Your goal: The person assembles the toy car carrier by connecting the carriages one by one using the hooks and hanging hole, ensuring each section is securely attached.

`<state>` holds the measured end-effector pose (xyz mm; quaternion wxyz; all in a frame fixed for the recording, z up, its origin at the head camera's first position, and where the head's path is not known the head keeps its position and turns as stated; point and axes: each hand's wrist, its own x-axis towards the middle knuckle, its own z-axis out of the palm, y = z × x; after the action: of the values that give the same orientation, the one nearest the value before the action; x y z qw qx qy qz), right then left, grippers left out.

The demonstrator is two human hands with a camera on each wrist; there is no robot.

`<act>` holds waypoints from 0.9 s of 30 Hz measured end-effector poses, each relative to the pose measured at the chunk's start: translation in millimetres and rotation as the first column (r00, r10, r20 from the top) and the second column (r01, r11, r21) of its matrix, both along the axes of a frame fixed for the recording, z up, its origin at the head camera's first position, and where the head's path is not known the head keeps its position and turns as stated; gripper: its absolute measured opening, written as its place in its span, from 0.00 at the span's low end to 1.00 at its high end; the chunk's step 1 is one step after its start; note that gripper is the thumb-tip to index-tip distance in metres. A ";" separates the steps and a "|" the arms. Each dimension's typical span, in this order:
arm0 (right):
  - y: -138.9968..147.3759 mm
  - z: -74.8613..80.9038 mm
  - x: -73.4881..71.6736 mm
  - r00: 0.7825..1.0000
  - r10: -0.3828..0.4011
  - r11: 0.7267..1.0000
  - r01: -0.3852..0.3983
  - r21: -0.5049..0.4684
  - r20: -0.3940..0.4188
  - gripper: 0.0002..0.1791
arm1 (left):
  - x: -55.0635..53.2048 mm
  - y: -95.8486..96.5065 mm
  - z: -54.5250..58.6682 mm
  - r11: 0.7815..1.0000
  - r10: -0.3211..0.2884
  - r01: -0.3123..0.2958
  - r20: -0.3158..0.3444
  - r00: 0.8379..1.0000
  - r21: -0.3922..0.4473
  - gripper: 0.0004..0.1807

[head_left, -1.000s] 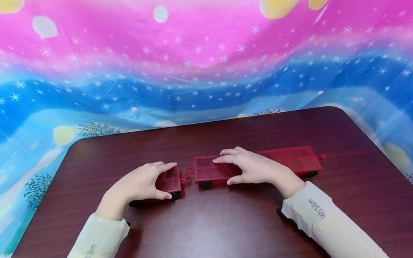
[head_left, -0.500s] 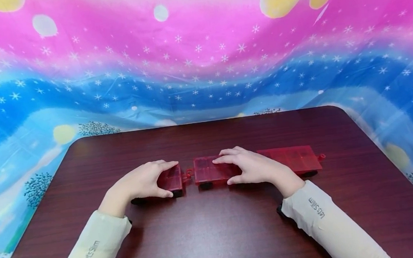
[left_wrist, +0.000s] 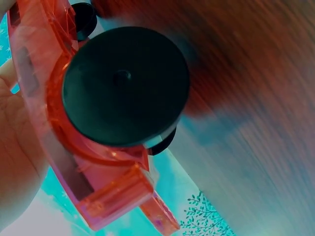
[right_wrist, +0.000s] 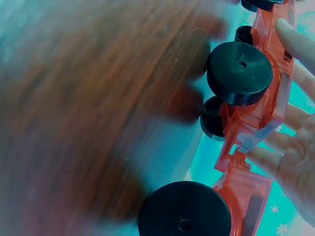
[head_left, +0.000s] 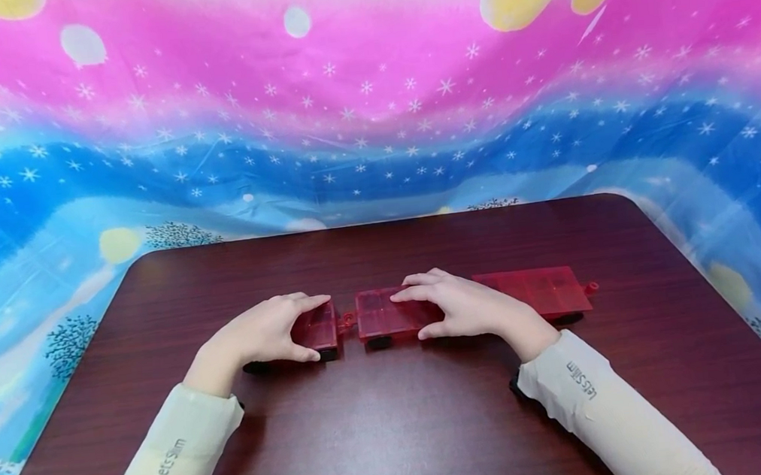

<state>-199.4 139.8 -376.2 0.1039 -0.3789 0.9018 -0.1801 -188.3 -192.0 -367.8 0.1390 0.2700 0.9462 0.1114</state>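
Observation:
Three translucent red toy train cars with black wheels stand in a row on the table. In the head view my left hand grips the left train car from above, thumb on the near side and fingers across the far side. My right hand holds the middle train car the same way. Between these two cars the small red couplers overlap. The right train car extends past my right wrist. A coupling links two train cars in the right wrist view; a big black wheel fills the left wrist view.
The dark brown wooden table has rounded far corners. Behind it hangs a pink and blue cloth with snowflakes, reaching down around the sides. A free coupler ring sticks out from the right car's far end.
My left hand has slid the left train car slightly to the right, so its coupler now overlaps the middle car's coupler. The right hand and its cars have stayed almost still.

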 end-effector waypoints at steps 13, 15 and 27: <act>0.0 -0.4 -1.6 1.000 0.007 1.000 -0.006 0.016 -0.022 0.35 | 0.4 -2.3 -0.6 1.000 -0.006 0.006 -0.003 1.000 0.014 0.50; -0.3 -0.2 -1.3 1.000 0.007 1.000 -0.007 0.023 -0.023 0.36 | 0.5 -2.6 -1.2 1.000 -0.008 0.008 -0.007 1.000 0.016 0.50; -3.1 -0.8 0.9 0.999 0.002 0.999 -0.001 0.044 -0.034 0.36 | 1.4 -3.8 -3.6 1.000 0.000 0.000 -0.004 1.000 0.013 0.51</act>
<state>-198.5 136.7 -376.9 0.0971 -0.3803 0.9069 -0.1536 -186.9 -195.8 -371.4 0.1354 0.2711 0.9458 0.1170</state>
